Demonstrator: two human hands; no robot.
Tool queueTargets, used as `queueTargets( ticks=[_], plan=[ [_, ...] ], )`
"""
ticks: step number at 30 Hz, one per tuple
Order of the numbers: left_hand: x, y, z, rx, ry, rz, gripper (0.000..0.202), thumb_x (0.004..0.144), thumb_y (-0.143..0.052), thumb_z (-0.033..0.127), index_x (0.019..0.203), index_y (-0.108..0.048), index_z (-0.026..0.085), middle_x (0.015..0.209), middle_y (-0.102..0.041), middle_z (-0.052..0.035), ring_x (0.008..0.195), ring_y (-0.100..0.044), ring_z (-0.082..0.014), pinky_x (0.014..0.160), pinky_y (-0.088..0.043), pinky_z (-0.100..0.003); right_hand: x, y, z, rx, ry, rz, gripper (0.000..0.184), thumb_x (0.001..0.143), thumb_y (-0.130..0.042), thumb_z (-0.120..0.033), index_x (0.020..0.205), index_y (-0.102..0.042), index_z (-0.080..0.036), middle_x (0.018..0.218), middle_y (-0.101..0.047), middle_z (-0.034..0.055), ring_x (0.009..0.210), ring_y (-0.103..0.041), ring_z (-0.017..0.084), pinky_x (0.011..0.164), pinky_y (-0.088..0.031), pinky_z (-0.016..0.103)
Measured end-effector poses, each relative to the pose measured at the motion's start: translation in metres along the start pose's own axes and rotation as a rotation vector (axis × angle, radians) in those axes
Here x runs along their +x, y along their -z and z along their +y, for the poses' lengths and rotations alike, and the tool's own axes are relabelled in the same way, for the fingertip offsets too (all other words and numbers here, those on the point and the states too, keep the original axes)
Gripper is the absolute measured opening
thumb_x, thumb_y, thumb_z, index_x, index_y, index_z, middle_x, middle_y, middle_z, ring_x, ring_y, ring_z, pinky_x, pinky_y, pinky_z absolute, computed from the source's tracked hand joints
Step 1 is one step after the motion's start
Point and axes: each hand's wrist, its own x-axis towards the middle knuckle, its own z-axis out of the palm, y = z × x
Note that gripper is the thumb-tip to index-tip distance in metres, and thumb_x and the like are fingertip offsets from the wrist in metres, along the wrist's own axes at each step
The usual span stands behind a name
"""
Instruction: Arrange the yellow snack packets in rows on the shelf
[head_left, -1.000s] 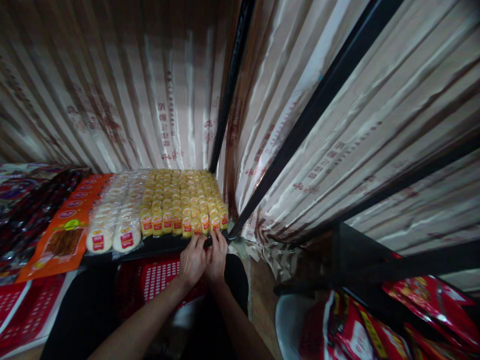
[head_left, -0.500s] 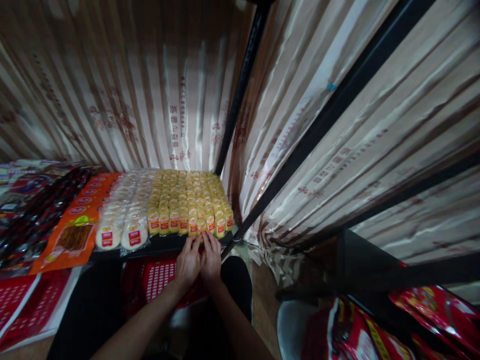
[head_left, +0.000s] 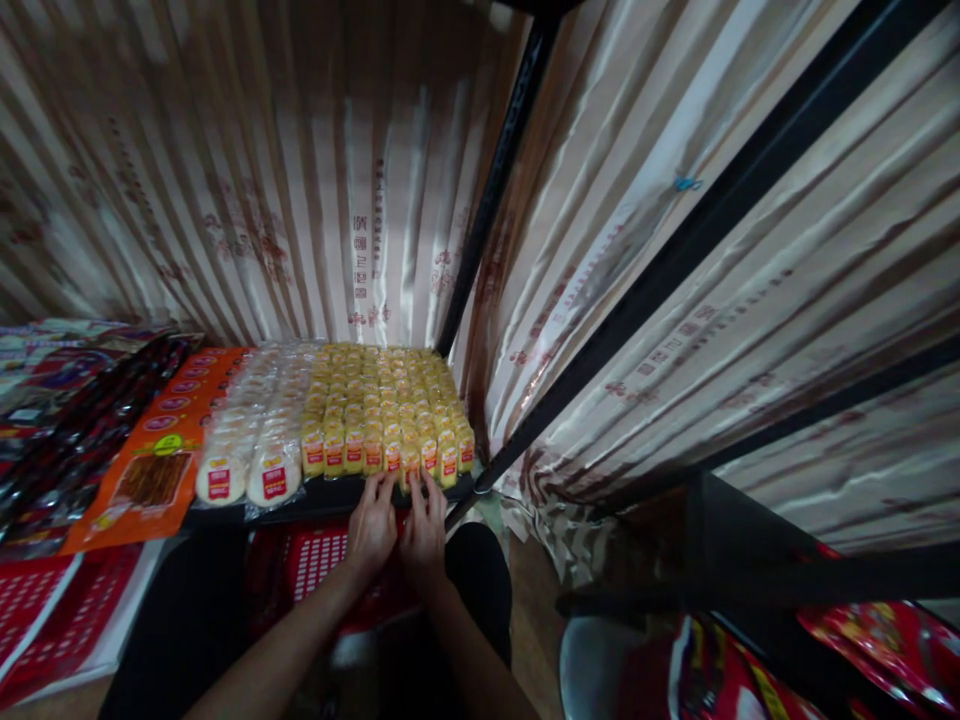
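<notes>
Rows of small yellow wrapped snack packets (head_left: 352, 405) with red labels fill the right part of a low black shelf (head_left: 300, 492). At the front row, one yellow packet (head_left: 409, 466) sits slightly nearer me than its neighbours. My left hand (head_left: 372, 525) is palm down at the shelf's front edge, fingers stretched towards the packets left of it. Just to the right, my right hand (head_left: 424, 535) has its fingers apart, their tips at the lower edge of that packet. Neither hand visibly lifts anything; the thumbs are partly hidden.
Left of the yellow packets lie round white wrapped cakes (head_left: 274, 475), an orange snack bag (head_left: 154, 470) and dark packages (head_left: 82, 440). A red basket (head_left: 319, 560) sits below the shelf. Black metal bars (head_left: 600, 310) and pleated curtains (head_left: 397, 200) enclose the corner. Red packages (head_left: 739, 675) lie lower right.
My hands have moved slightly apart at the front of the yellow packets, and their fingertips have drawn a little lower. The whole view has shifted slightly.
</notes>
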Motion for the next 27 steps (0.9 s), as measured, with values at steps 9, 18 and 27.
queueTargets(
  ticks=[9,18,27],
  plan=[
    [0.008,0.005,0.003,0.115,0.079,0.014,0.055,0.082,-0.034,0.009,0.135,-0.036,0.023,0.115,-0.047,-0.0090,0.091,-0.059,-0.0147,0.074,-0.050,-0.024,-0.001,-0.002,0.001,-0.062,0.081,-0.052,0.047,0.089,-0.037,-0.018,0.135,-0.039,-0.020,0.135,-0.039,0.0136,0.123,-0.035,0.026,0.097,-0.039,0.048],
    [0.041,0.013,0.009,0.339,0.057,0.099,0.046,0.089,-0.035,0.024,0.134,-0.035,0.027,0.114,-0.044,-0.0107,0.093,-0.056,-0.0196,0.067,-0.051,-0.028,-0.002,-0.002,0.004,-0.057,0.085,-0.056,0.056,0.082,-0.036,-0.009,0.137,-0.037,-0.021,0.134,-0.039,0.0133,0.123,-0.035,0.026,0.095,-0.041,0.049],
    [0.047,0.019,0.005,0.280,0.048,0.064,0.041,0.087,-0.037,0.018,0.127,-0.043,0.022,0.119,-0.044,-0.0123,0.096,-0.055,-0.0202,0.065,-0.049,-0.025,0.000,0.000,0.000,-0.054,0.074,-0.071,0.062,0.078,-0.037,-0.007,0.138,-0.034,-0.021,0.137,-0.038,0.0130,0.124,-0.034,0.027,0.096,-0.039,0.049]
  ],
)
